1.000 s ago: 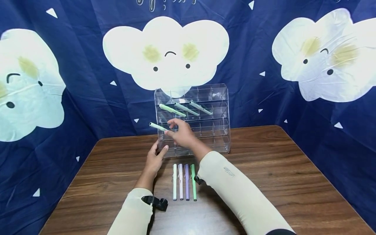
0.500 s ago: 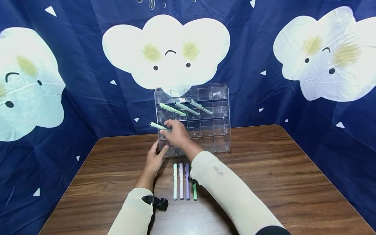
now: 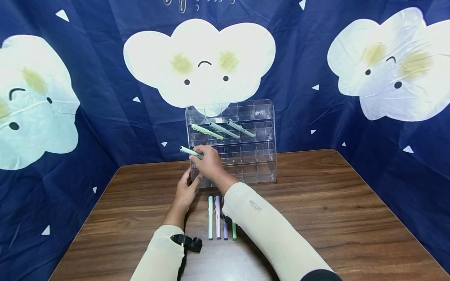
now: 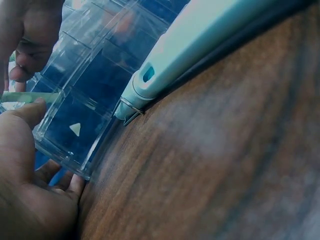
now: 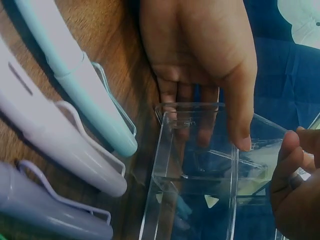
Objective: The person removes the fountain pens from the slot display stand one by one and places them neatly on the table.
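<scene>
A clear tiered pen rack [image 3: 266, 151] stands upright at the table's back. My left hand [image 3: 183, 192] grips its lower left corner, thumb in front and fingers behind, as the right wrist view also shows. My right hand [image 3: 211, 164] pinches a pale green pen [image 3: 186, 150] near its lower end, at the left of the third tier. That pen's capped end sticks out past the rack's left side. One tier higher lie a light green pen [image 3: 206, 131], a grey-green pen [image 3: 225, 130] and another grey-green pen [image 3: 241, 128], all slanted.
Before the rack, side by side on the wooden table [image 3: 316, 203], lie a mint pen [image 3: 210, 218], a pale lilac pen [image 3: 218, 224], a purple pen [image 3: 225, 231] and a green pen [image 3: 234, 232]. My right sleeve partly covers the last two. A blue cloud-print curtain [image 3: 299, 117] hangs behind.
My right hand has shifted left, closer along the pale green pen, and its forearm now covers more of the purple and green pens. The left hand and the rack stay in place.
</scene>
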The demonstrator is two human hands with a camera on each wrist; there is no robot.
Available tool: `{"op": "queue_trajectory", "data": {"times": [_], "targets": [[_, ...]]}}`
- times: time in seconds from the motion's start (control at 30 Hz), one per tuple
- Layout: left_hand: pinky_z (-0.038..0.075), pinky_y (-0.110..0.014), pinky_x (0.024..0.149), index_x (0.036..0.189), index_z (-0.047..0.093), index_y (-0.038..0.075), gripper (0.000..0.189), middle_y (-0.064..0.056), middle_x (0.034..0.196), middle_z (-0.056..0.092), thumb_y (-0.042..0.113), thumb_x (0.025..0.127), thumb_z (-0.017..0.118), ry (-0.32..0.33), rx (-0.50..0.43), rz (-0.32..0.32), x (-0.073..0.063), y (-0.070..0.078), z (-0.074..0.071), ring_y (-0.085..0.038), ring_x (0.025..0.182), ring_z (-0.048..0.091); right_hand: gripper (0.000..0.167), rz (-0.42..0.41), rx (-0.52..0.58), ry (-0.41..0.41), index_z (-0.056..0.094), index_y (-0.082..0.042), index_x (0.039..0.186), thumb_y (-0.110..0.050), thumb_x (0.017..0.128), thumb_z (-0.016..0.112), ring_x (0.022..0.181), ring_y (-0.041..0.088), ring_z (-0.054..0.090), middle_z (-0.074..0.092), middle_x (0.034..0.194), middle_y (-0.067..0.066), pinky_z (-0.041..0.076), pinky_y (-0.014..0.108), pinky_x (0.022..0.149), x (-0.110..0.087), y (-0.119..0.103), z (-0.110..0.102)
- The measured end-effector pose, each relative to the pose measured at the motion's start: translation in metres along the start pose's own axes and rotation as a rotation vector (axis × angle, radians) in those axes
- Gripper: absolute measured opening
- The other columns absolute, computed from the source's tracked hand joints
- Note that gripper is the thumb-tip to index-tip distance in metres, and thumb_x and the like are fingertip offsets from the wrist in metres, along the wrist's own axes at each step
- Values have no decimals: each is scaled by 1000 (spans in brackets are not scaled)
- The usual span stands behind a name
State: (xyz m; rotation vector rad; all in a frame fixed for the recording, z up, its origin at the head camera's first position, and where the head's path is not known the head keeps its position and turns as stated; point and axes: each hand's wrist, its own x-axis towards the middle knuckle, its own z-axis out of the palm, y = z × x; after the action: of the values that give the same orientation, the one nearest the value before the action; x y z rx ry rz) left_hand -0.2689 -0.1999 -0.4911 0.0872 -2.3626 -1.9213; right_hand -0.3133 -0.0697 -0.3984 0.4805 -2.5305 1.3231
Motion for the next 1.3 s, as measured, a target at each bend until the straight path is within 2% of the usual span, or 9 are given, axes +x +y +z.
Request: {"op": "queue_trajectory", "data": {"times": [0.17,0.27,0.37,0.47,0.67,0.8,0.87,1.07,1.3], "targets": [[47,-50,116,173,36,24,65,-18,172,45,28,113,62,1,-6,9,2,-1,0,-37,157,45,20,11,9,19,80,-14,121,-24,103,79,123,28,71,78,116,5,55,41,113,1,0,4],[43,-53,122,173,36,22,65,-18,172,44,27,113,62,4,-7,15,3,-2,0,-37,159,42,17,12,15,19,80,-15,118,-24,104,78,118,26,72,77,115,5,57,40,110,1,0,6],[43,-54,122,173,36,22,65,-18,172,44,26,113,62,5,-11,15,3,-2,1,-38,158,43,19,9,9,19,80,-14,120,-24,104,77,113,25,72,76,117,6,59,39,101,1,0,6],[46,-51,117,172,37,22,66,-18,170,46,26,112,64,7,-17,14,3,-3,1,-37,156,46,23,-5,-10,25,79,-14,126,-24,105,76,114,26,73,76,119,6,59,39,98,1,1,5],[51,-35,100,171,40,22,66,-19,165,52,30,111,67,22,-11,17,2,-2,1,-34,147,53,26,-38,-6,43,78,-14,129,-24,106,75,122,29,73,77,121,7,58,42,102,2,1,0],[50,-29,90,171,40,22,67,-21,163,54,31,110,68,22,-13,17,2,-2,1,-32,139,55,27,-63,7,48,78,-13,130,-24,106,74,117,27,73,76,121,7,58,42,99,2,-1,-3],[49,-30,90,171,39,22,67,-20,163,53,32,110,68,22,-13,12,3,-2,1,-32,139,55,27,-76,2,51,78,-14,131,-24,106,74,116,25,73,76,123,6,59,41,99,1,-3,-5],[50,-41,105,172,37,23,69,-19,167,49,37,111,65,14,3,7,4,-2,0,-36,148,52,27,-115,12,53,78,-15,132,-23,106,74,117,24,73,76,125,5,59,40,101,1,-11,-10],[43,-55,121,173,34,23,69,-19,170,46,36,112,64,5,5,7,3,-2,0,-39,156,46,27,-158,71,34,78,-15,131,-24,107,73,107,22,72,75,126,6,57,35,92,-2,-22,-19]]}}
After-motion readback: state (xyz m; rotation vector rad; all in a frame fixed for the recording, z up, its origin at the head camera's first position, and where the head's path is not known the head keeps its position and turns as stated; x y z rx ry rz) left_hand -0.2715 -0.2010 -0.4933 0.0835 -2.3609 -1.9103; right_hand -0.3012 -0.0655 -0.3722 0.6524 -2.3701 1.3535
